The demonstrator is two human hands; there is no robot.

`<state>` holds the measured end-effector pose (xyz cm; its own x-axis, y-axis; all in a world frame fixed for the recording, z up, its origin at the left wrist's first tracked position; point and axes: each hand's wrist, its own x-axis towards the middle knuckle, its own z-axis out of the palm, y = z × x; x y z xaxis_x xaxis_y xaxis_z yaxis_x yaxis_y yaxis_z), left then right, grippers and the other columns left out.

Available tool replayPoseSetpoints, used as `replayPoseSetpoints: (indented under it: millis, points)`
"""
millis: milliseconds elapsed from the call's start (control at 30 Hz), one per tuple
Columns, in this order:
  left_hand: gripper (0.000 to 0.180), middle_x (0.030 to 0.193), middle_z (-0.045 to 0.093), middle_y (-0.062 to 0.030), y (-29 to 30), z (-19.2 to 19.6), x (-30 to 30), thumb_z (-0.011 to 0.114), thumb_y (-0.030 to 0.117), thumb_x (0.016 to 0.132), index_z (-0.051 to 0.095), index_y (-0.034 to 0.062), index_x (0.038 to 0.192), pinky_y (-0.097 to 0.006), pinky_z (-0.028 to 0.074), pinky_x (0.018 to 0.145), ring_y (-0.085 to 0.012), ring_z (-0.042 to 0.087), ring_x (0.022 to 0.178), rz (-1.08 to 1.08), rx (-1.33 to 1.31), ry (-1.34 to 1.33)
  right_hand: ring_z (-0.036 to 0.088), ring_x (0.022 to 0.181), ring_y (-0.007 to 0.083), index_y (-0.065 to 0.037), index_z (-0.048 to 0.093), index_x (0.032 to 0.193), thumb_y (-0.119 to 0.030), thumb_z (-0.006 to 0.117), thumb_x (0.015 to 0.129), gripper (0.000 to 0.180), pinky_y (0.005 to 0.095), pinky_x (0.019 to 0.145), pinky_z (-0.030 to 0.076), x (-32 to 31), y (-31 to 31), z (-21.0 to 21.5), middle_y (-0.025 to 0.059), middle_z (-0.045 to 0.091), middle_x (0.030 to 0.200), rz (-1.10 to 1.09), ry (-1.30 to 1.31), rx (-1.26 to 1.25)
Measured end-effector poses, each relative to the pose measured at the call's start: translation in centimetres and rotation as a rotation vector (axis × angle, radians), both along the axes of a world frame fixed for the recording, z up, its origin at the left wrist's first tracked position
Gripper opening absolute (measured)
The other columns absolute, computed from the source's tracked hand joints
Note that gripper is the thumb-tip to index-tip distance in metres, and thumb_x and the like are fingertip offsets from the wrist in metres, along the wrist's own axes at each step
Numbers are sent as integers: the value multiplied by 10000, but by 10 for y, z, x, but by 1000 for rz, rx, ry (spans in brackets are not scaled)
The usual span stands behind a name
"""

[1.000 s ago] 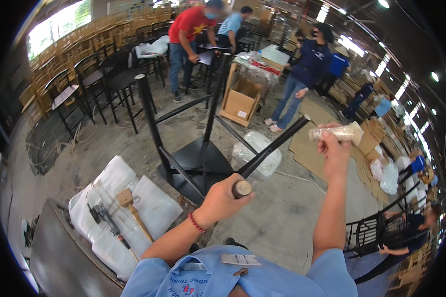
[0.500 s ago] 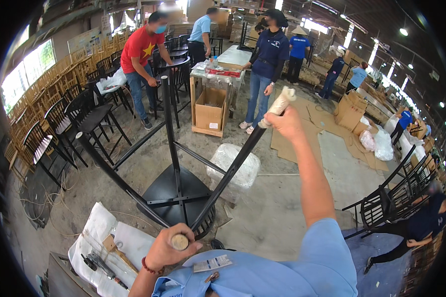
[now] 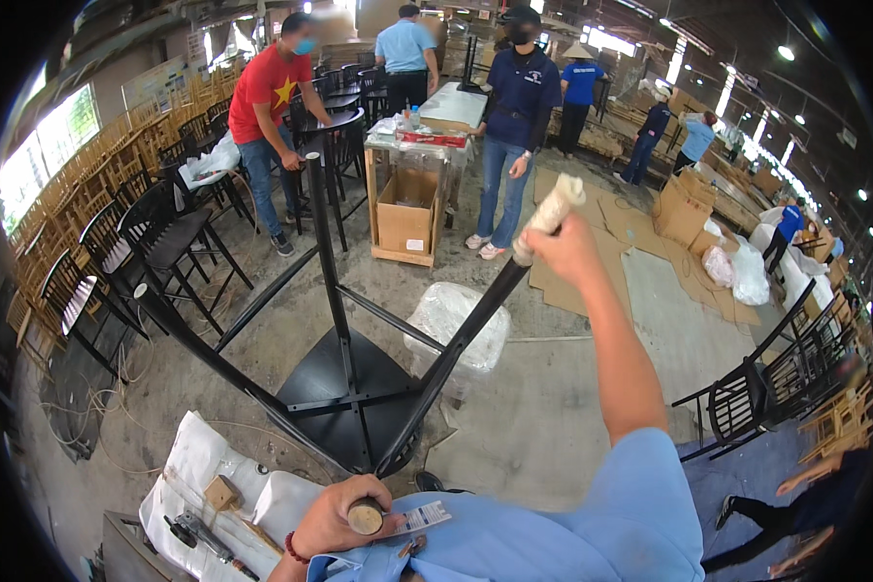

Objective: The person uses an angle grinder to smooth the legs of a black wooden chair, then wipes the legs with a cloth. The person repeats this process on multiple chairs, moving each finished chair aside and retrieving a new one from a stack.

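A black bar stool [image 3: 306, 373] stands upside down before me, its seat low and its legs pointing up. My right hand [image 3: 563, 250] is closed around the end of its right leg, where a crumpled off-white wrap [image 3: 556, 204] covers the tip. Close to my body, my left hand [image 3: 344, 514] grips a dark round piece with a tan end, apparently the stool's near leg [image 3: 366, 516]; its length is hidden by the hand. The left and far legs are bare, with pale round tips.
At lower left, a mallet [image 3: 223, 493] and an air tool [image 3: 204, 538] lie on white foam sheeting [image 3: 189, 456]. A plastic-wrapped bundle [image 3: 461, 325] sits behind the stool. Black stools [image 3: 175, 238] line the left; a worktable [image 3: 422, 145] and several people are beyond. Cardboard [image 3: 601, 218] covers floor at right.
My left hand appears lower and slightly right, and the stool has shifted a little in view. My right hand keeps hold of the wrapped tip. A person in light blue behind has turned away.
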<state>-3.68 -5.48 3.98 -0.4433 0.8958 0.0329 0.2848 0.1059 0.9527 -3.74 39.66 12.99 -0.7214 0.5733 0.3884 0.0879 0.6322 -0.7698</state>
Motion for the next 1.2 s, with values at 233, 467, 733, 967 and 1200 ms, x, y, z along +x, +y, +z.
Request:
replayPoseSetpoints:
  millis: [233,467,733,967,1200]
  points:
    - [232,896,653,-56,2,-1,-15,826,128,790,638,69,913,-319,501,719,-206,649,830,-178,75,13,684,736,195,25,627,1032,-187,732,797,333,349,680,530,2,14,-17,128,713,859,-85,-39,8]
    - [208,915,646,-68,-4,-4,-15,793,162,834,619,66,895,-333,501,742,-234,634,850,-137,75,-19,716,772,218,31,661,933,-238,768,775,330,361,687,543,-134,-30,14,154,726,831,111,162,119]
    - [205,808,607,-88,3,4,6,777,142,782,587,71,813,-384,472,688,-282,594,761,156,138,31,707,795,285,17,675,927,-281,739,689,387,382,749,540,-344,-66,46,168,718,842,387,171,27]
    - [451,823,606,-103,3,-3,21,726,481,809,566,60,790,-397,454,741,-304,575,783,287,142,-51,685,951,387,2,681,1008,-292,741,685,441,438,861,530,-411,-87,28,244,707,970,371,146,332]
    - [694,829,612,-111,8,-4,28,604,745,798,585,51,807,-396,453,741,-307,580,788,348,163,-99,714,841,354,45,677,964,-286,725,697,428,409,768,554,-441,-69,30,237,714,888,369,150,339]
